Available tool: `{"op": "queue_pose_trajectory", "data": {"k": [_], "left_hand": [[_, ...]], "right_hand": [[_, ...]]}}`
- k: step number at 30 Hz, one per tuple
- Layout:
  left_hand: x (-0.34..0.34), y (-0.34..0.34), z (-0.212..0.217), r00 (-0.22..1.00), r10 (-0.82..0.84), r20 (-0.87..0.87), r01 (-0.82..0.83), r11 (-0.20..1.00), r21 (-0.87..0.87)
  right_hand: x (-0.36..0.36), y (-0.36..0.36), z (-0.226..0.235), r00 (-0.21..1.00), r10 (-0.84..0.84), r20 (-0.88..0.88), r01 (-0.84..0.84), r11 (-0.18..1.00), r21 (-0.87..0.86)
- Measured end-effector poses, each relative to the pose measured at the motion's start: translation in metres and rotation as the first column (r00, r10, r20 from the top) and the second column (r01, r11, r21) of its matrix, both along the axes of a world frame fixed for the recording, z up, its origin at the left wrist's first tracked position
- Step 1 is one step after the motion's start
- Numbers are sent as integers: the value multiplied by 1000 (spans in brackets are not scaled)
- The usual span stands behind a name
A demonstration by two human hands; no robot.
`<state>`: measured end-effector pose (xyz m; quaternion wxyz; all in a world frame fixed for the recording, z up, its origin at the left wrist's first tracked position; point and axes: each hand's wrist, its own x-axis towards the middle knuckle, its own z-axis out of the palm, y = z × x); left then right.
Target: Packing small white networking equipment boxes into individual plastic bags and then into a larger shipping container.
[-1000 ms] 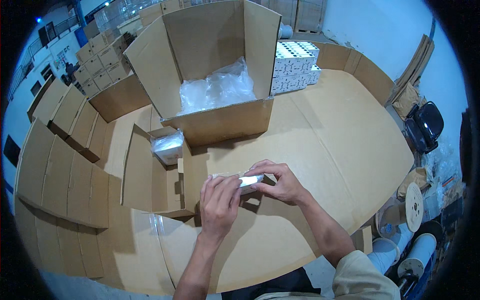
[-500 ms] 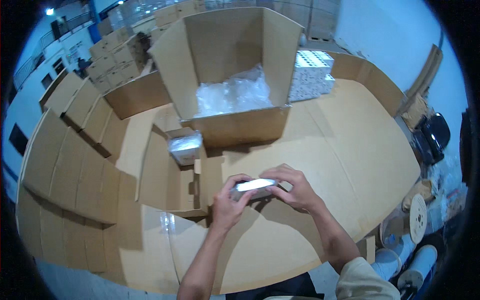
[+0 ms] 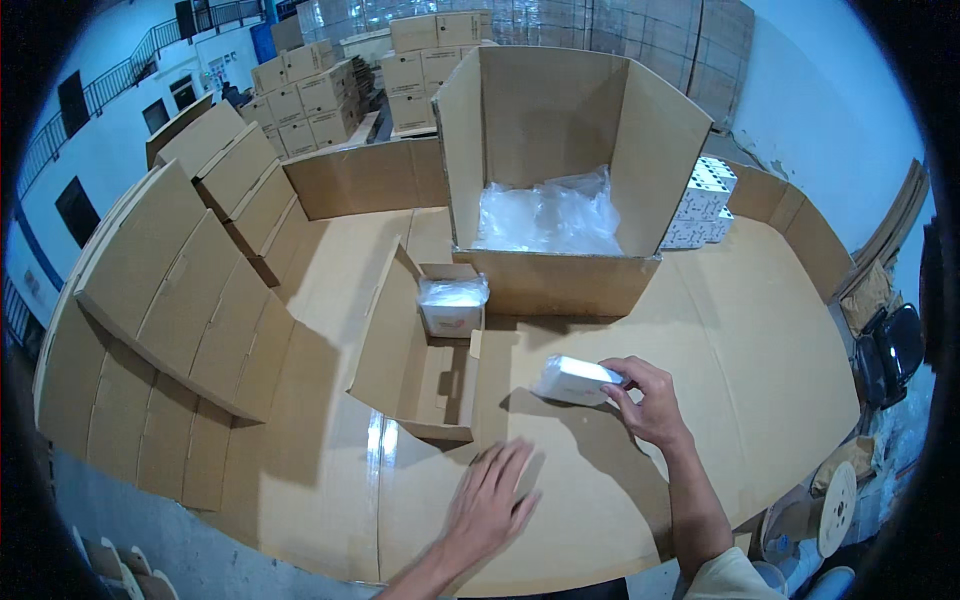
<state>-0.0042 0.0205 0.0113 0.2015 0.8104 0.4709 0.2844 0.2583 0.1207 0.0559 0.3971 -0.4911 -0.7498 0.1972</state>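
Note:
My right hand (image 3: 650, 402) pinches one end of a small white box in clear plastic wrap (image 3: 578, 380), tilted just over the cardboard-covered table. Palm down, my left hand (image 3: 495, 500) is empty with its fingers stretched out, low over the table near the front corner of an open brown carton (image 3: 418, 400). At the carton's far end sit white plastic-wrapped boxes (image 3: 452, 312); bare cardboard shows in its near part. Behind it, a large open carton (image 3: 565, 285) holds a heap of clear plastic bags (image 3: 548, 218).
Brown cartons (image 3: 190, 290) are stacked along the left side. Several white patterned boxes (image 3: 700, 205) stand beyond the large carton at right. A cardboard border (image 3: 370, 178) rims the table's far edge. A black chair (image 3: 890, 350) and a spool (image 3: 840, 500) stand off the right side.
My left hand has let go of the wrapped box and moved down toward me, fingers spreading. The right hand alone now holds the box. The view has shifted, so the scene sits farther right.

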Motion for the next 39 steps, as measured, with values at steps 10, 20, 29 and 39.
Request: {"op": "queue_pose_trajectory", "data": {"k": [10, 20, 29, 39], "left_hand": [[-43, -90, 6, 964, 244, -107, -232, 966, 114], [-42, -85, 9, 965, 254, -56, -246, 961, 126], [-44, -84, 10, 966, 257, -32, -251, 960, 125], [-43, -82, 9, 964, 261, -47, -255, 961, 109]], "right_hand": [[-57, 66, 7, 830, 104, -548, -114, 993, 16], [-116, 110, -1, 743, 199, -639, -307, 950, -62], [-117, 112, 17, 937, 260, -235, -266, 964, 4], [-124, 114, 35, 958, 267, 100, -281, 946, 161]]}}
